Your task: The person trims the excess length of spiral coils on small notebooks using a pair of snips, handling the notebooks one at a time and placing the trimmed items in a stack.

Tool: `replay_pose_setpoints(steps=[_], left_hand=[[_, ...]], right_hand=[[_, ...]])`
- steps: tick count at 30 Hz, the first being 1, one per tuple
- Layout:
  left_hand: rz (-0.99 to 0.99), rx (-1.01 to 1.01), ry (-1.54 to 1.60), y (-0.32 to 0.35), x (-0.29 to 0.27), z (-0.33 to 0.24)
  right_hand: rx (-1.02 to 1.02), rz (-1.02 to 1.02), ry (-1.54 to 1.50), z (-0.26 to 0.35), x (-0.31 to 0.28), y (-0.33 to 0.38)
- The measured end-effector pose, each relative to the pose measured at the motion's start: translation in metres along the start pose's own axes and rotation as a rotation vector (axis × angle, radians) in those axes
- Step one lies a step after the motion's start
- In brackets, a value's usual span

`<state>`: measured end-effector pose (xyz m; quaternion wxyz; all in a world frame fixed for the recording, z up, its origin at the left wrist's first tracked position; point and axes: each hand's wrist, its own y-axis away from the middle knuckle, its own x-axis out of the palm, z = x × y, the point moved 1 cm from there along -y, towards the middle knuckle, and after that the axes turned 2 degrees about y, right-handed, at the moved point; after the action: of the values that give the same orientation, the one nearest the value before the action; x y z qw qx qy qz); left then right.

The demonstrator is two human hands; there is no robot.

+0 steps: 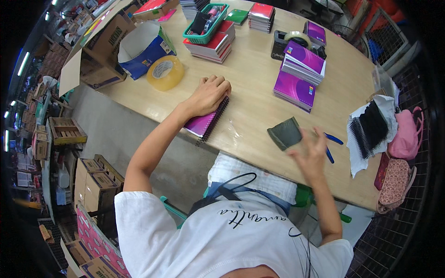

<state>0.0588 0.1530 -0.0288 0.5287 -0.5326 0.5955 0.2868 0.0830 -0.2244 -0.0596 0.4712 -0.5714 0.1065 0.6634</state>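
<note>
Near the table's front edge, my left hand [211, 96] is closed over the far end of a purple spiral notebook [200, 123]. A black coil [215, 119] runs along the notebook's right side and sticks out past its near end. My right hand [309, 152], a little blurred by motion, is held with its fingers apart over the table. Its thumb and fingers are by the right edge of a dark grey-green folded pad [285, 133]; whether they touch it I cannot tell. Just right of that hand lies a blue-handled tool [333, 139], partly hidden by the fingers.
Purple notebooks [296, 88] are stacked at the right, beside a tape dispenser [279, 45]. Left of centre are a large tape roll [165, 73], a blue box [139, 68] and red notebooks under a green basket [207, 38]. Black coils [371, 127] and a pink pouch [405, 134] lie far right.
</note>
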Motion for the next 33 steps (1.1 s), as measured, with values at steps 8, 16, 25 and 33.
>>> replay_pose_setpoints(steps=[8,16,25,33], left_hand=[[-0.141,0.263,0.126,-0.063,-0.024,-0.068],[0.347,0.885,0.132,-0.239,0.059,-0.113],[0.584,0.695,0.108,-0.263,0.057,-0.135],[-0.31,0.439,0.309,-0.156,-0.056,-0.161]], right_hand=[[-0.029,0.235,-0.03,-0.02,-0.007,-0.017],[0.369,-0.148,0.372,-0.17,-0.074,-0.022],[0.317,-0.214,0.463,-0.222,-0.054,0.006],[0.216,-0.22,0.536,-0.208,-0.064,-0.001]])
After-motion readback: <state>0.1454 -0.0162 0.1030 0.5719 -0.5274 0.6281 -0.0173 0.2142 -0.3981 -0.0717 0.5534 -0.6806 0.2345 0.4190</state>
